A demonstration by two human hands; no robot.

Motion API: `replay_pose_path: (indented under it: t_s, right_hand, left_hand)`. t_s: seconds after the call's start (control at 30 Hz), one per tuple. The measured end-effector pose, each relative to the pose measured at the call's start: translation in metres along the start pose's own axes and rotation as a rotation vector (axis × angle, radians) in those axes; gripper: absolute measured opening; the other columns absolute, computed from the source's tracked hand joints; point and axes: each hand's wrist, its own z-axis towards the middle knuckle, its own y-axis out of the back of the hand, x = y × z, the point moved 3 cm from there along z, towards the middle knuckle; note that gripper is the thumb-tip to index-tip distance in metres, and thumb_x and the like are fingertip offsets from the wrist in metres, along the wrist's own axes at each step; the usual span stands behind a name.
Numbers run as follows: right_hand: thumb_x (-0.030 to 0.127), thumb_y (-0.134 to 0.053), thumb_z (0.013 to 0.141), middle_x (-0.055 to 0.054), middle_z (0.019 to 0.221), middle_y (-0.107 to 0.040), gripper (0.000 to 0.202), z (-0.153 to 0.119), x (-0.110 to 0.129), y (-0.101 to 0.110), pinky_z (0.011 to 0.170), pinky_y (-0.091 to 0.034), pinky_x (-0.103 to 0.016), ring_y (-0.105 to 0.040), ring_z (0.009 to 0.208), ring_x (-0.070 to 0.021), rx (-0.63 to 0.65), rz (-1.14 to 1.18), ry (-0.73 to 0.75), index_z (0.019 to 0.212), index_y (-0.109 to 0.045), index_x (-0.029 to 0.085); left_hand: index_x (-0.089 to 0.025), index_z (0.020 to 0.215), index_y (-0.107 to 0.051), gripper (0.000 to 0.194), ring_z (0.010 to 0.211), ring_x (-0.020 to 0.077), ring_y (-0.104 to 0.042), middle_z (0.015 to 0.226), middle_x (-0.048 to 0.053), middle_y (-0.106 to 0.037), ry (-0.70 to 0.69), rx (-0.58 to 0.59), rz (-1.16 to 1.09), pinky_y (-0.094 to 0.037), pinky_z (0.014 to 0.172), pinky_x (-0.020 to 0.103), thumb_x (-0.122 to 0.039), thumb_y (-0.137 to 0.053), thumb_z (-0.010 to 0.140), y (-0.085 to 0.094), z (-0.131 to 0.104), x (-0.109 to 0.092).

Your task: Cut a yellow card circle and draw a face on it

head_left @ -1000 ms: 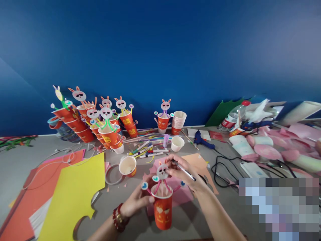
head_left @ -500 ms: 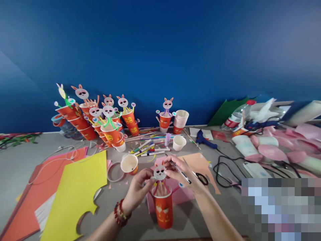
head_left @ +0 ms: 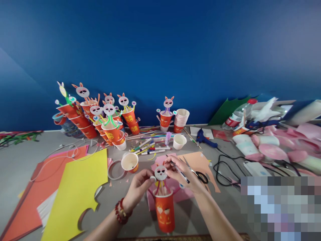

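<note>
A red paper cup with gold print stands upright in front of me. A white rabbit face with dark eyes and pink ears rises above it on pink pipe cleaners. My left hand, wearing a red bead bracelet, pinches a small white disc left of the face. My right hand holds a dark pen across its fingers, with fingertips at the face's right edge. Another small disc shows partly beneath my right wrist.
Finished-looking rabbit cups stand along the blue wall at left, another rabbit cup beside a cup stack. Markers, scissors, a blue glue gun with its cable, and yellow paper lie around.
Both hands stay around the rabbit face in nearly the same pose. The cup sits slightly lower in view and the face a touch further right.
</note>
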Motion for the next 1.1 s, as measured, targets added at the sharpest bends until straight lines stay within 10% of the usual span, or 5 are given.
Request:
replay_pose_path:
  t_s: [0.6,0.83,1.1]
  right_hand:
    - [0.026,-0.066,0.084,-0.002,0.084,-0.064,0.012,-0.010,-0.019,0.017,0.066,-0.052,-0.027,-0.063,0.075,-0.0185,0.007,-0.085,0.000,0.095,-0.063,0.021]
    - [0.032,-0.062,0.086,-0.009,0.084,-0.071,0.023,-0.011,-0.013,0.021,0.064,-0.052,-0.038,-0.067,0.075,-0.0292,-0.344,-0.802,0.183,0.106,-0.065,0.022]
    - [0.008,-0.055,0.088,-0.006,0.097,-0.069,0.030,-0.007,0.046,-0.050,0.076,-0.049,-0.033,-0.066,0.091,-0.0244,0.091,-0.762,0.338,0.111,-0.062,0.027]
  left_hand:
    - [-0.016,0.088,-0.066,0.030,0.085,0.0203,-0.067,0.088,0.006,-0.073,0.121,-0.025,-0.146,-0.049,0.078,0.030,-0.041,-0.078,0.077,0.004,0.005,0.009]
    - [-0.016,0.091,-0.064,0.019,0.083,0.0191,-0.064,0.089,0.006,-0.069,-0.049,0.019,0.027,-0.049,0.077,0.029,-0.033,-0.070,0.084,0.004,0.002,0.001]
    - [-0.017,0.097,-0.066,0.027,0.087,0.0212,-0.065,0.094,0.007,-0.072,-0.215,0.063,0.494,-0.051,0.080,0.029,-0.003,-0.054,0.077,-0.004,-0.012,-0.041]
